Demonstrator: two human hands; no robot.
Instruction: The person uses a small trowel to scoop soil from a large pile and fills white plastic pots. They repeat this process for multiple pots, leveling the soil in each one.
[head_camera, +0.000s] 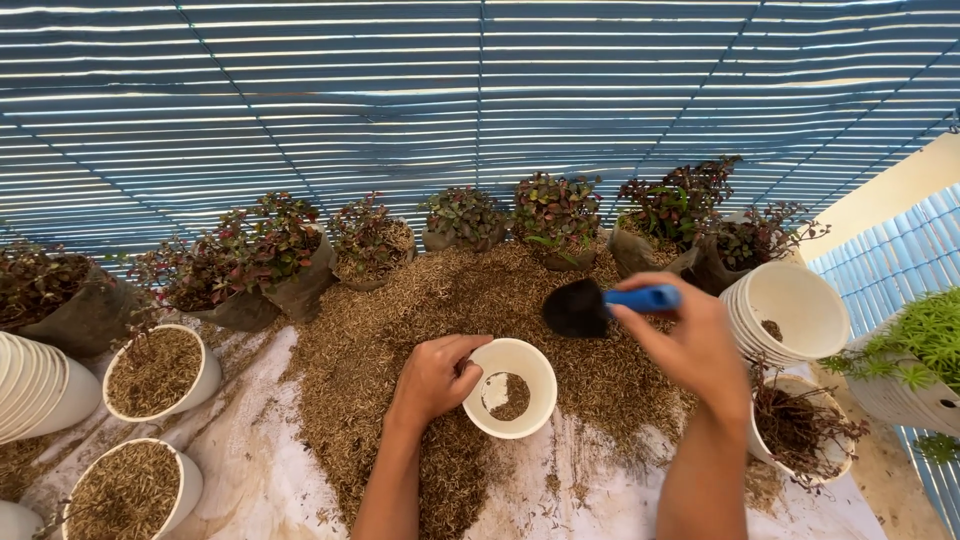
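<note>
Smooth white plastic pot, matt black scoop with glossy blue handle — coarse, dry husk mix.

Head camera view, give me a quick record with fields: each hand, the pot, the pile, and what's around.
left hand: grips the rim of the white pot
right hand: holds a blue-handled black trowel above the pot
white pot: a little brown mix inside
pile: brown husk mix on a white sheet
around: filled pots at left, stacked empty pots at right, red-leaved plants behind
</note>
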